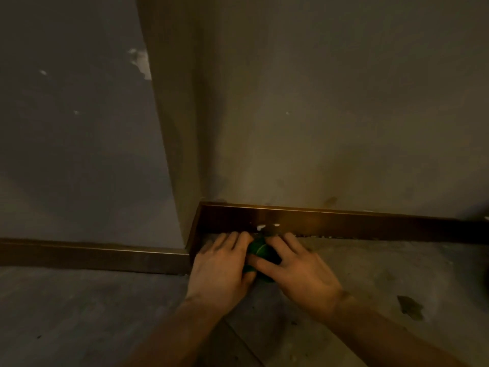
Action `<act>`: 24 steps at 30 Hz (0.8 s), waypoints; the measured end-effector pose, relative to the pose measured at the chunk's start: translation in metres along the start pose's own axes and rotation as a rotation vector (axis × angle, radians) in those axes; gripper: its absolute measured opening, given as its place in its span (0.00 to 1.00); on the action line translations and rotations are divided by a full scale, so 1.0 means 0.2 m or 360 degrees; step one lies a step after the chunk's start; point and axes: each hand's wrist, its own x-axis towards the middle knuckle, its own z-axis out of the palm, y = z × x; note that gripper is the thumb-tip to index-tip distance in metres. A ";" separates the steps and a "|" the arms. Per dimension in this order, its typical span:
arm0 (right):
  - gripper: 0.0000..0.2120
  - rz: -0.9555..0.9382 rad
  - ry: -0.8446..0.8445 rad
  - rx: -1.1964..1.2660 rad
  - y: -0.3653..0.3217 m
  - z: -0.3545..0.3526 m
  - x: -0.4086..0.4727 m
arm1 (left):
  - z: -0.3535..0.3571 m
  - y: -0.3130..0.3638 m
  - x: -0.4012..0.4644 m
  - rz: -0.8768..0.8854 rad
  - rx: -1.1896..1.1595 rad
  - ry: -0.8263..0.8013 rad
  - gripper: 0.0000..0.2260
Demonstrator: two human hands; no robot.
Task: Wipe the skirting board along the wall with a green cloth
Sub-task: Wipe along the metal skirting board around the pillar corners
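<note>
Pressing a bunched green cloth point(260, 256) on the floor point(105, 308) just beside the skirting board point(344, 226), left hand point(221, 266) and right hand point(299, 274) both gripping it.

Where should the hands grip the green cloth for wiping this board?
Grip the green cloth at its bunched middle, coming from above on the floor side. It is wadded low against the skirting board, so only its top and near side show, between the left hand and right hand.
</note>
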 end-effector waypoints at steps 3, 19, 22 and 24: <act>0.33 0.0112 0.0010 -0.0007 0.04 0.04 0.01 | 0.12 -0.02 -0.02 -0.0094 -0.0003 -0.0001 0.33; 0.38 0.0298 0.0039 -0.0029 0.14 0.20 0.07 | 0.40 -0.14 -0.14 -0.0108 0.0129 -0.0287 0.48; 0.33 0.0325 0.0116 -0.0061 0.11 0.22 0.17 | 0.41 -0.15 -0.14 -0.0075 0.0146 -0.0312 0.48; 0.30 0.0253 0.0141 -0.0106 0.08 0.25 0.23 | 0.40 -0.14 -0.14 -0.0068 0.0172 -0.0325 0.48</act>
